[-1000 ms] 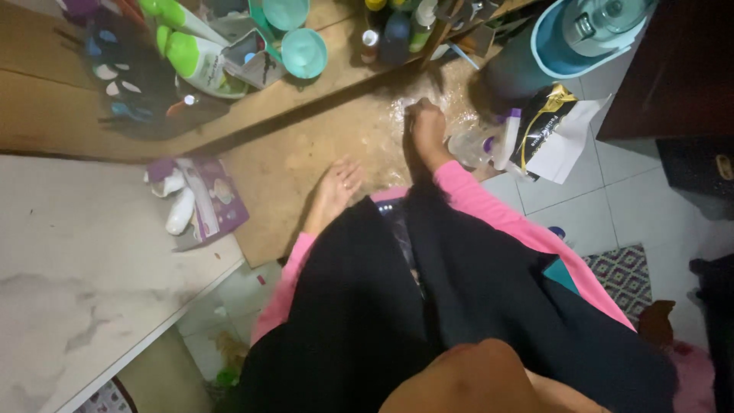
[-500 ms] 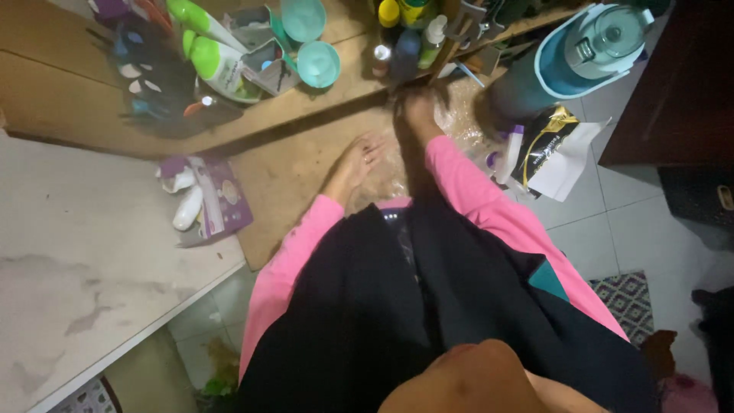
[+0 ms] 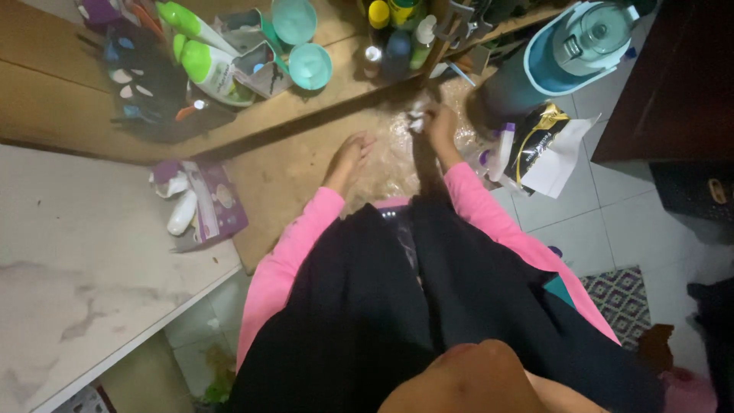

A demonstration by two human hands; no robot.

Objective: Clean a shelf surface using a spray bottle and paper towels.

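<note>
Clothing: nearest the camera, a dark garment over pink sleeves; soft cloth, hanging loose as the person leans over the table.
Table: a low brown wooden board, matt and flat, butting a pale marbled slab to the left.
Plastic sheet: a clear, crinkled film lies on the wood between the two hands; it glints where it creases, and seems spread there as a working surface.
Left hand: the left hand rests with fingers spread and flat, palm down at the sheet's edge. It holds nothing; my guess is that it pins the film so it cannot slide.
Right hand: the right hand is closed around a small white crumpled wad, soft like tissue or thin wrap, pinched at the fingertips just above the sheet's far edge. What the wad is made of cannot be told.
Beside the right hand: a small clear bottle with a purple cap and a black and gold pouch on white paper, lying near the table's corner.
Left of the table: a purple box with white rounded pieces beside it.
Far shelf: two teal cups, green and white bottles lying tilted, dark upright bottles; smooth plastic, crowded together.
Far right: a large blue water jug on its side, round and glossy.
</note>
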